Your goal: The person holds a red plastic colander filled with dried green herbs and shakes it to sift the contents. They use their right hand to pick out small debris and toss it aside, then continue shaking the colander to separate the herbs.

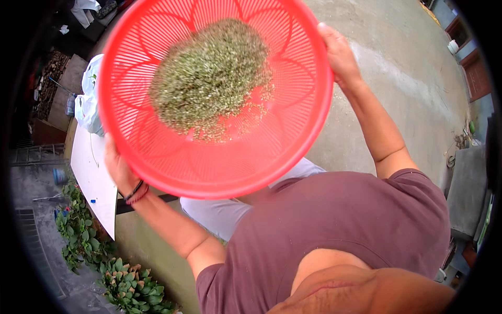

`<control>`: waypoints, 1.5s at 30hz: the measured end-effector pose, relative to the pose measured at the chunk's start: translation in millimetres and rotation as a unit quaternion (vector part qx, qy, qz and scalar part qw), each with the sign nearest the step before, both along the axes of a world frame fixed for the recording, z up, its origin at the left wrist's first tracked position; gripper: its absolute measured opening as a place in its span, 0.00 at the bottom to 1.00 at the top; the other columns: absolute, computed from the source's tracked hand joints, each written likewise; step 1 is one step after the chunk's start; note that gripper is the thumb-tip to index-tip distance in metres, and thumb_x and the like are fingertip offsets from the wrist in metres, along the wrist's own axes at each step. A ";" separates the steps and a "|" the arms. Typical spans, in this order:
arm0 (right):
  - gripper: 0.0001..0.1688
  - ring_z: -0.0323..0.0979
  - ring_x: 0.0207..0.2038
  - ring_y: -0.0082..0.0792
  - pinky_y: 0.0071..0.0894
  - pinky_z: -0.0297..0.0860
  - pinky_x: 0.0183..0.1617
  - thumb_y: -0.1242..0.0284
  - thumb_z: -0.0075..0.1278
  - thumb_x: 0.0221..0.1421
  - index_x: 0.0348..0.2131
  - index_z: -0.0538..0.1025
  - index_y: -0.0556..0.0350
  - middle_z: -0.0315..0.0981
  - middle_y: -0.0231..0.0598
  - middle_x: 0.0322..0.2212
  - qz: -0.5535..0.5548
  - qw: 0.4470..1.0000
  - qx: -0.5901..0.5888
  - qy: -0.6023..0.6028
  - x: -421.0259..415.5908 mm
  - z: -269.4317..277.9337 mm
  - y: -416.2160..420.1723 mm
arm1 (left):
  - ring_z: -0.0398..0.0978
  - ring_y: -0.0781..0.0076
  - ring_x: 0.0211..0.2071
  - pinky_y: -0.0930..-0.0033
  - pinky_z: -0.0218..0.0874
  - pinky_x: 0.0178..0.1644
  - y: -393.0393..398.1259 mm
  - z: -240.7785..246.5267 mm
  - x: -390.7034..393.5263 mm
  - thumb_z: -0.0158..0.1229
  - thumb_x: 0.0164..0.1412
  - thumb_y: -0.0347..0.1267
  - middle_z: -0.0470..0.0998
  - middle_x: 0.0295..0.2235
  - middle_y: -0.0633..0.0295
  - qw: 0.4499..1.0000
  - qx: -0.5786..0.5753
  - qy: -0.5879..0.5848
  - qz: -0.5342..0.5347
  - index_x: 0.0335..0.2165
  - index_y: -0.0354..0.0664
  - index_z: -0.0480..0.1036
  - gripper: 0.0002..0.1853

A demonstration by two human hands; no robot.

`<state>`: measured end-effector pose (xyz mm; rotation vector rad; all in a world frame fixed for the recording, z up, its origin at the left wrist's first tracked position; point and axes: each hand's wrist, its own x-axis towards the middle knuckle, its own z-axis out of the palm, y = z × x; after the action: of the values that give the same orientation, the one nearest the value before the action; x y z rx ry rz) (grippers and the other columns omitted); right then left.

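Observation:
A round red plastic basket [219, 168] with slotted sides is held up in front of my chest. Inside it lies a heap of small dried green and tan plant bits [211, 74], slightly blurred, with loose crumbs scattered toward the near side. My left hand [119, 168] grips the rim at the lower left, a dark and a red bracelet on its wrist. On the upper right, my right hand [340, 57] holds the opposite rim. The fingers of both hands are partly hidden by the basket.
A white table [92, 172] stands to the left, with white plastic bags [89, 102] on it. Leafy potted plants [131, 288] grow at the lower left. Concrete floor [392, 78] extends to the right, toward a grey block-like object [466, 188] and a doorway wall.

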<state>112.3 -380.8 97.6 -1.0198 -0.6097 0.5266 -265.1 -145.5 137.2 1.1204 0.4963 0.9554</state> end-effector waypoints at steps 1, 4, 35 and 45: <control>0.19 0.71 0.30 0.22 0.23 0.69 0.35 0.65 0.36 0.63 0.39 0.73 0.64 0.75 0.37 0.31 0.033 0.997 0.063 0.013 -5.8 23.7 -0.9 | 0.68 0.52 0.49 0.50 0.61 0.53 -20.4 25.4 -3.6 0.34 0.66 0.42 0.68 0.49 0.45 0.999 0.039 -0.018 0.008 0.50 0.30 0.60 0.26; 0.21 0.69 0.29 0.23 0.25 0.67 0.36 0.63 0.38 0.62 0.37 0.73 0.64 0.74 0.36 0.28 -0.019 0.993 -0.047 -0.103 27.5 -9.0 44.3 | 0.71 0.57 0.44 0.57 0.63 0.50 39.6 -18.0 -7.5 0.39 0.66 0.38 0.70 0.46 0.46 0.999 0.031 0.011 0.038 0.49 0.29 0.63 0.22; 0.22 0.67 0.31 0.20 0.24 0.66 0.38 0.62 0.38 0.62 0.37 0.71 0.66 0.72 0.35 0.30 -0.052 0.995 -0.069 -0.040 -20.0 -74.7 -1.7 | 0.74 0.71 0.35 0.71 0.67 0.38 32.3 -47.6 -9.2 0.50 0.61 0.35 0.75 0.38 0.55 0.982 0.082 0.142 0.091 0.43 0.29 0.68 0.18; 0.22 0.68 0.41 0.38 0.36 0.65 0.47 0.61 0.44 0.57 0.42 0.69 0.61 0.69 0.45 0.36 0.036 0.880 -0.391 -0.268 -71.6 -169.4 -57.3 | 0.73 0.75 0.28 0.75 0.66 0.33 32.1 -149.0 -69.2 0.53 0.52 0.23 0.76 0.32 0.59 0.919 0.030 0.394 0.003 0.39 0.31 0.70 0.13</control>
<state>40.7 -438.1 -71.8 -1.9583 -0.9592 0.5696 -334.3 -113.4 -11.8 1.5503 1.1249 0.4864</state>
